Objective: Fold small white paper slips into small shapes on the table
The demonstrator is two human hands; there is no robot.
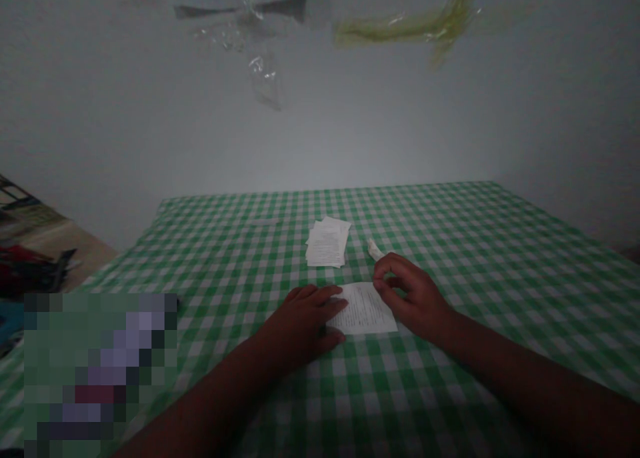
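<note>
A small printed sheet of paper (367, 309) lies on the checked tablecloth in front of me. My left hand (313, 318) rests over its left side with the fingers spread, hiding that end. My right hand (413, 295) has thumb and forefinger pinched together at the sheet's far right corner. Just beyond the right hand is a small white crumpled-looking piece (373, 249), partly hidden by the fingers. Farther back sits a loose stack of printed papers (326, 246), its sheets slightly fanned out.
The table wears a green and white checked cloth (225, 245) and meets a pale wall (350, 131) with tape and plastic scraps on it. A blurred-out patch (100, 371) covers something at the lower left. Red and blue items (25, 268) stand on the floor beyond the left edge.
</note>
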